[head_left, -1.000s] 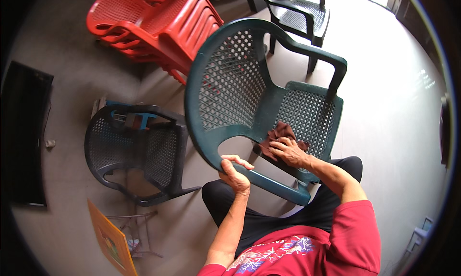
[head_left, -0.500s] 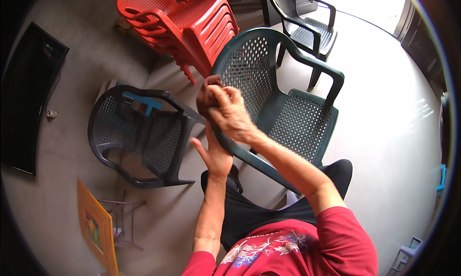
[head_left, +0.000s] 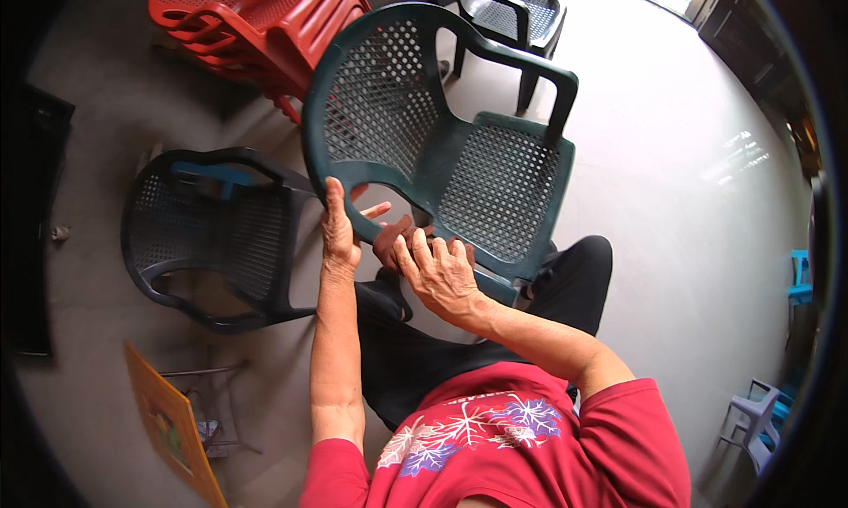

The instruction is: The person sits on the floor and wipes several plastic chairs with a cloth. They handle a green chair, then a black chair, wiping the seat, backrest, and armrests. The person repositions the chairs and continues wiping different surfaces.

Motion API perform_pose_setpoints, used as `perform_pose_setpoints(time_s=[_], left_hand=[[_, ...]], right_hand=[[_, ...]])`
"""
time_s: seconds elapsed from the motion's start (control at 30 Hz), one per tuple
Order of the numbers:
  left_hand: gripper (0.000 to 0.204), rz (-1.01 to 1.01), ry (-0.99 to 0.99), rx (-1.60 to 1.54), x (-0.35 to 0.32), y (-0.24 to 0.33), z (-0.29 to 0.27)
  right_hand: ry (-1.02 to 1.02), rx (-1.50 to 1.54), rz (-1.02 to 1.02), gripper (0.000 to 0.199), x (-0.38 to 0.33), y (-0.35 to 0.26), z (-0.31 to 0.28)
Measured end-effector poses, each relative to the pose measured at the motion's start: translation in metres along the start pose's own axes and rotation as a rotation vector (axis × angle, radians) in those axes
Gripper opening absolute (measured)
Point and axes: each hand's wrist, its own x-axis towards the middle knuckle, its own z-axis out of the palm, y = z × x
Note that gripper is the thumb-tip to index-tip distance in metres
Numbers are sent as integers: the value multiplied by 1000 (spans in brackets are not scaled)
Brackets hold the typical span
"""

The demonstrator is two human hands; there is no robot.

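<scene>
Head | left fingers half-closed around green chair | right fingers curled over brown cloth

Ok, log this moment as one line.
Left hand: holds green chair | right hand: presses brown cloth on its armrest | nearby: dark chair, red chair stack

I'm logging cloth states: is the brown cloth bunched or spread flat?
Bunched: the brown cloth shows as a crumpled wad under the right hand, against the green chair; some is hidden.
</scene>
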Motion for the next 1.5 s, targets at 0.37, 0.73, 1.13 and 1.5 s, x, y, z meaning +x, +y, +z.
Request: perform_pose_setpoints(time_s=[0.37, 0.73, 1.13, 1.5], left_hand=[[52, 330, 253, 236, 3, -14, 18], [56, 304, 177, 316, 2, -7, 12], [33, 438, -38, 174, -57, 49, 62], [48, 1535, -253, 1672, -64, 117, 59]], right_hand=[[-42, 77, 144, 54, -111, 50, -40], [185, 406, 456, 51, -119, 49, -2], [187, 742, 317, 42, -56, 190, -74], [-188, 998, 175, 44, 7, 289, -124]])
